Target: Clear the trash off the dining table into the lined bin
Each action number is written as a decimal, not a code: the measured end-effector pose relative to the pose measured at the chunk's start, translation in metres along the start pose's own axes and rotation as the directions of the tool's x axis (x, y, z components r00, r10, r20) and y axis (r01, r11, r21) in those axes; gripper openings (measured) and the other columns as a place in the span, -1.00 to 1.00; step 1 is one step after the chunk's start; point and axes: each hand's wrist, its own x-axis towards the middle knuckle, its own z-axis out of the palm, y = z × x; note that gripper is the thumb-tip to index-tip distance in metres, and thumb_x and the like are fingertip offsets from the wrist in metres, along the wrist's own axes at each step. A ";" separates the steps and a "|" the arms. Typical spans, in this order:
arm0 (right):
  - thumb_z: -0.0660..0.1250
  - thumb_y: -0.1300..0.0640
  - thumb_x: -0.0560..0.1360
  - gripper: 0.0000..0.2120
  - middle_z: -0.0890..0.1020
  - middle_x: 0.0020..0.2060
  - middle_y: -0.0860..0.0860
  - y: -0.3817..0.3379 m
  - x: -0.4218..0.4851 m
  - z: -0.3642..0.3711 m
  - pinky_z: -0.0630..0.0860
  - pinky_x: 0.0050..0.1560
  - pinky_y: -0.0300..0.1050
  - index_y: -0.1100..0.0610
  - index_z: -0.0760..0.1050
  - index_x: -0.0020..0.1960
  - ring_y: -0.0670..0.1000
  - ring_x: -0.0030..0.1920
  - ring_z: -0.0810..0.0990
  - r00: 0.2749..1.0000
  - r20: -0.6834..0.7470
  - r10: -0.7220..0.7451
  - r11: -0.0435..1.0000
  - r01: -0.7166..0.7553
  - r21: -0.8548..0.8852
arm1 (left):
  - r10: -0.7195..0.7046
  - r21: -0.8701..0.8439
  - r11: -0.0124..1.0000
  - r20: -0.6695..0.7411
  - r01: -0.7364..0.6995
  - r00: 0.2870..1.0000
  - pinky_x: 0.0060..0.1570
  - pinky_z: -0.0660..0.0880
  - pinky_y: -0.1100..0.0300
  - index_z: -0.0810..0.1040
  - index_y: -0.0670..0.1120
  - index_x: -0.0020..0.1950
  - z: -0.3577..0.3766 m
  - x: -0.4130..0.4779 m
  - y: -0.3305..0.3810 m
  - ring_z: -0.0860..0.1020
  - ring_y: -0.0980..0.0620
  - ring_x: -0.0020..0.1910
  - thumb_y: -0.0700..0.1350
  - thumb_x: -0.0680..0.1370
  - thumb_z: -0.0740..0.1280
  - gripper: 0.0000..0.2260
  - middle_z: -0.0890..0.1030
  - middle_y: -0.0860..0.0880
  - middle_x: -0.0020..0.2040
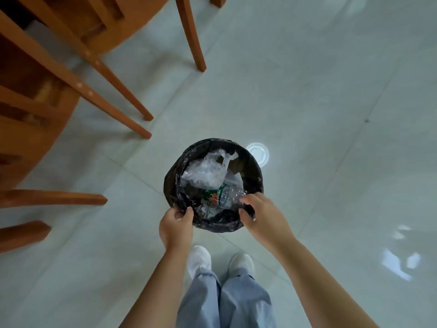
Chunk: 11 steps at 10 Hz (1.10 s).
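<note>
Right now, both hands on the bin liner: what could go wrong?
1. The black liner is pinched at the near rim only by left hand and right hand; lifting there may tear it or pull it off the bin.
2. The plastic bottle and clear bags sit high and could spill.
3. The white lid on the floor may be missed.
</note>
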 end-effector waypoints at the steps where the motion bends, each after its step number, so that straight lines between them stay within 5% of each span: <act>1: 0.20 0.11 0.50 -0.73 0.54 0.06 0.03 0.028 0.027 0.035 0.42 -0.08 -0.14 0.07 0.44 0.19 0.04 0.03 0.50 0.999 0.024 -0.029 0.999 0.029 -0.034 | -0.001 0.017 1.000 0.014 0.001 1.000 -0.14 0.56 -0.11 0.53 -0.12 -0.28 0.027 0.030 -0.031 0.59 -0.20 -0.23 -0.11 0.44 0.37 -0.88 0.61 -0.11 -0.30; 3: 0.22 0.12 0.49 -0.73 0.54 0.05 0.04 0.064 0.056 0.091 0.41 -0.05 -0.13 0.07 0.45 0.18 0.05 0.06 0.49 0.996 0.065 -0.059 0.996 0.063 -0.068 | -0.115 -0.101 0.988 0.048 0.120 0.992 -0.14 0.58 0.00 0.56 -0.20 -0.12 0.052 0.079 -0.092 0.57 -0.14 -0.22 -0.19 0.47 0.34 -0.92 0.59 -0.11 -0.25; 4: 0.24 0.14 0.48 -0.74 0.55 0.04 0.05 0.071 0.065 0.112 0.38 -0.04 -0.16 0.10 0.46 0.16 0.07 0.09 0.48 0.994 0.081 -0.071 0.994 0.076 -0.072 | -0.192 -0.223 0.951 0.109 0.212 0.975 -0.34 0.52 0.26 0.56 -0.22 -0.03 0.051 0.100 -0.119 0.52 0.02 -0.27 -0.22 0.51 0.30 -0.90 0.57 -0.07 -0.21; 7: 0.24 0.15 0.47 -0.75 0.54 0.03 0.03 0.060 0.083 0.146 0.40 -0.04 -0.13 0.08 0.47 0.14 0.07 0.09 0.47 0.984 0.146 -0.098 0.989 0.113 -0.098 | -0.178 -0.256 0.943 0.149 0.212 0.973 -0.23 0.42 0.13 0.50 -0.01 -0.20 0.049 0.118 -0.155 0.48 -0.06 -0.15 -0.13 0.53 0.30 -0.89 0.53 -0.08 -0.17; 8: 0.23 0.15 0.48 -0.75 0.54 0.05 0.03 0.053 0.087 0.152 0.39 -0.06 -0.14 0.08 0.46 0.16 0.06 0.10 0.47 0.982 0.168 -0.088 0.987 0.108 -0.115 | -0.164 -0.220 0.954 0.185 0.203 0.969 -0.09 0.41 0.08 0.51 -0.06 -0.08 0.047 0.118 -0.159 0.53 -0.08 -0.06 -0.08 0.53 0.29 -0.94 0.57 -0.09 -0.08; 10: 0.22 0.16 0.47 -0.76 0.54 0.03 0.04 0.037 0.081 0.148 0.41 -0.06 -0.14 0.08 0.47 0.13 0.06 0.09 0.47 0.977 0.198 -0.082 0.988 0.105 -0.113 | -0.219 -0.207 0.941 0.239 0.270 0.946 0.10 0.39 0.08 0.39 -0.15 0.33 0.032 0.106 -0.163 0.51 -0.05 0.12 -0.01 0.53 0.28 -0.59 0.53 -0.05 0.10; 11: 0.22 0.18 0.47 -0.76 0.55 0.03 0.04 0.027 0.071 0.140 0.41 -0.08 -0.13 0.07 0.48 0.12 0.07 0.08 0.49 0.978 0.196 -0.064 0.989 0.089 -0.121 | -0.226 -0.112 0.962 0.183 0.249 0.957 0.14 0.35 0.13 0.38 -0.19 0.34 0.015 0.097 -0.157 0.49 -0.05 0.15 0.02 0.52 0.29 -0.54 0.52 -0.12 0.19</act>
